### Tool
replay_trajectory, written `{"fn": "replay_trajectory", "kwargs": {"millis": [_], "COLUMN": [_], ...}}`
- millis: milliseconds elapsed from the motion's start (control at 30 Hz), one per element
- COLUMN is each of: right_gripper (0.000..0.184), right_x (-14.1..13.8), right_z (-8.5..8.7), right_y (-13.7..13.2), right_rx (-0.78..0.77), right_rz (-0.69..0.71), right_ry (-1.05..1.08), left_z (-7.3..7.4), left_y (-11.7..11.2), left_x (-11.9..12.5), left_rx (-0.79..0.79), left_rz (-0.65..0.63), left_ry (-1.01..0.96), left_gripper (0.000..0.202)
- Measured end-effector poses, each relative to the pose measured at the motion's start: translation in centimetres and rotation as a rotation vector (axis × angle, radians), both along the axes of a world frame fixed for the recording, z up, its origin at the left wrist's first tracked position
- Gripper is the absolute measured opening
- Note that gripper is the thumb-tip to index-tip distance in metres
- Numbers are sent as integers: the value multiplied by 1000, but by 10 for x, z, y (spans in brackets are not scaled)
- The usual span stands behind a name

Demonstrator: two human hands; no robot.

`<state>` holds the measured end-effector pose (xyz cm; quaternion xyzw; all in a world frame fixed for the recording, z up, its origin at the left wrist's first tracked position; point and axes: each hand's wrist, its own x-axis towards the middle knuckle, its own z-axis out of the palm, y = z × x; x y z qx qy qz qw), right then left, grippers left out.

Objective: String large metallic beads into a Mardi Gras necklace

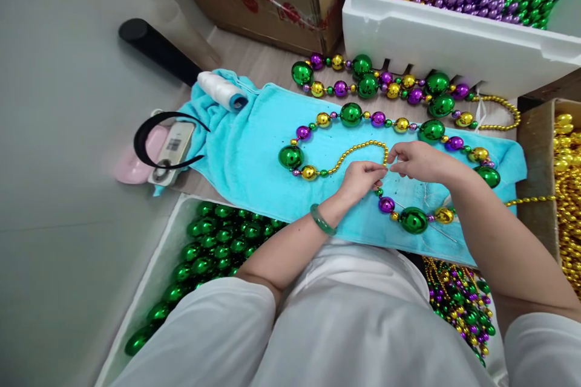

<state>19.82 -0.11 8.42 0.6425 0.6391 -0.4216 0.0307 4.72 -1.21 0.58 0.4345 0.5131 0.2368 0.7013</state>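
In the head view, a long string of glossy green, purple and gold round beads [291,157] lies looped on a turquoise cloth towel [254,145]. The bare left hand [362,182] pinches it where a run of small gold beads [361,146] ends. The bare right hand [415,160] has thumb and forefinger drawn close just beside; whether thread lies between them, I cannot tell. Working this join well probably means keeping the left pinch firm, pulling evenly with the right, and leaving the loop slack and untwisted.
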Motion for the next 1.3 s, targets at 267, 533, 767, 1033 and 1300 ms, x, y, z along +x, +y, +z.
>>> {"fn": "replay_trajectory", "kwargs": {"millis": [267, 533, 767, 1033, 1300], "right_gripper": [21, 15, 29, 11, 29], "right_x": [-11, -13, 13, 8, -19], "right_z": [15, -3, -9, -43, -41], "right_y": [16, 36, 23, -24, -67], "right_rx": [-36, -89, 370, 326, 620], "right_rz": [73, -83, -402, -198, 143], "right_ry": [12, 106, 78, 123, -227], "left_z": [-5, 3, 3, 1, -3], "left_y": [-4, -5, 0, 1, 3], "left_x": [2, 2, 0, -4, -8], "left_rx": [272, 72, -28, -56, -177], "left_rz": [-131, -80, -2, -9, 21], "left_ry": [149, -15, -59, -68, -182], "left_gripper": [12, 13, 10, 11, 5]}}
